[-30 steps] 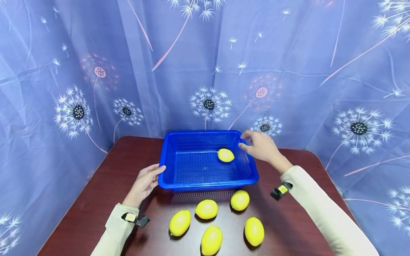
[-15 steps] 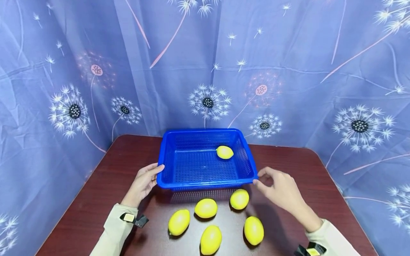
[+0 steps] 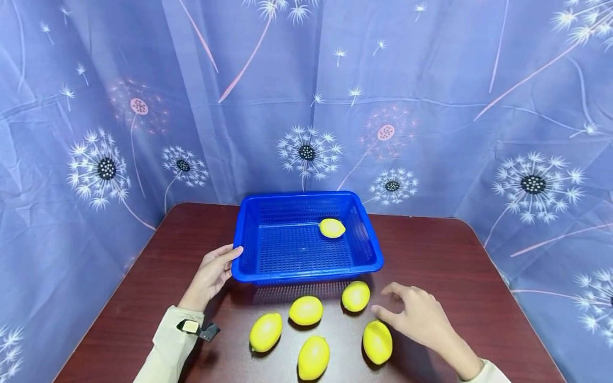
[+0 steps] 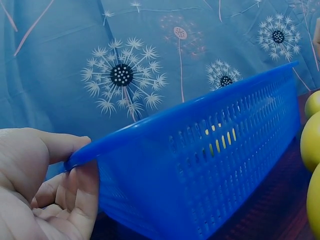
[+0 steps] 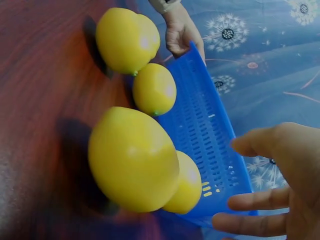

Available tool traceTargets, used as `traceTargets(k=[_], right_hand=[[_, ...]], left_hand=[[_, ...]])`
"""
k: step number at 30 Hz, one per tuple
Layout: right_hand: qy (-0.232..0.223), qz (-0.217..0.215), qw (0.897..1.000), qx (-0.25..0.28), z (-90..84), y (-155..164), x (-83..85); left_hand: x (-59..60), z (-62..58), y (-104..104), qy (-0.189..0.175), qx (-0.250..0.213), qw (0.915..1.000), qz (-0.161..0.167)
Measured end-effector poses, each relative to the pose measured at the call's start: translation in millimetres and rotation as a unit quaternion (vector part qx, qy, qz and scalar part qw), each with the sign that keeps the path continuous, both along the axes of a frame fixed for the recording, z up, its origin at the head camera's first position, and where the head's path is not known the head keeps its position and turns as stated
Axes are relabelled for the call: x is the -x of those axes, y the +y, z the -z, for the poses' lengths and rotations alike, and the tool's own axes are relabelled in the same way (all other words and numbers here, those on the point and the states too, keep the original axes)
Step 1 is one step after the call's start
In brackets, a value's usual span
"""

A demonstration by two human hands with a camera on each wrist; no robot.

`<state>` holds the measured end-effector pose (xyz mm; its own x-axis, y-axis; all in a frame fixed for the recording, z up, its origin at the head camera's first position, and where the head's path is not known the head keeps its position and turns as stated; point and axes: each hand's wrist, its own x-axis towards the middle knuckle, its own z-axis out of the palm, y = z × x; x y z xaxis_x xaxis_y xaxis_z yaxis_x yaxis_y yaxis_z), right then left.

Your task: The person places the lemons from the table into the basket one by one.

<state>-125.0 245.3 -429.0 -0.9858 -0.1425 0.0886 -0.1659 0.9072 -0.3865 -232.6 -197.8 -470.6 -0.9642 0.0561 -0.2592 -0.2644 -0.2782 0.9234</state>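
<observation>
On the dark red table [image 3: 445, 250], a blue perforated plastic basket [image 3: 297, 254] sits lengthwise left to right, its left rim pinched by the left hand [image 3: 209, 276]. The right hand [image 3: 419, 316], fingers parted and holding nothing, hovers beside the rightmost lemon [image 3: 377, 342], glossy yellow, long axis running front to back.

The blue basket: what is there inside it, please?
Inside the blue basket, one yellow lemon lies toward the back right. It covers what is directly under it, and the near rim hides the space just behind it.
</observation>
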Motion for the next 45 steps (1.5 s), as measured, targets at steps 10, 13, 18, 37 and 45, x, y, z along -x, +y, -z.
traceTargets(k=[10, 13, 18, 37, 45], right_hand=[[-0.044, 0.002, 0.998, -0.055, 14.8, -10, -11.7], [-0.05, -0.004, 0.997, -0.064, 19.5, -13, -14.5], [-0.092, 0.002, 0.993, -0.069, 23.9, -16, -18.8], [-0.124, -0.011, 0.992, -0.017, 26.6, -17, -30.0], [-0.119, -0.006, 0.993, 0.008, 23.6, -12, -29.4]], left_hand=[[-0.6, -1.0, 1, -0.002, -0.01, 0.9999, -0.008], [-0.4, -0.5, 1, -0.001, -0.012, 0.9999, -0.009], [0.0, 1.5, 1, -0.003, -0.02, 0.9998, -0.007], [1.3, 2.8, 1, 0.001, -0.016, 0.9999, -0.003], [2.5, 2.4, 1, -0.011, -0.01, 0.9998, -0.011]])
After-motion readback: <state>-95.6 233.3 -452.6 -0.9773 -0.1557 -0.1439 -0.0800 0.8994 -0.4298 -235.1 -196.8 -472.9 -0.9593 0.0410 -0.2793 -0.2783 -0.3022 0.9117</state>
